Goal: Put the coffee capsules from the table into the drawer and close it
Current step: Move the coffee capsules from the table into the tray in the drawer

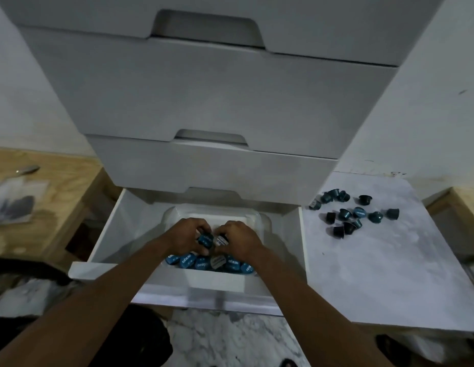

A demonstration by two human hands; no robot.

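The bottom white drawer [106, 226] stands pulled out, with a clear plastic tray [259, 219] inside it. Several blue coffee capsules [209, 262] lie in a row at the tray's near edge. Both hands are inside the drawer, over the tray. My left hand [188, 235] is closed around a blue capsule [205, 240]. My right hand [240, 238] grips another capsule [221, 241] with a pale foil lid. Several more dark blue capsules [355, 213] lie scattered on the white table [376, 274] to the right of the drawer.
Three shut drawers [204, 96] of the white cabinet rise above the pulled-out one. A wooden surface [58, 186] at left holds a spoon [21, 172] and plastic packets [16, 207]. Marble-patterned floor [230, 340] shows below the drawer front.
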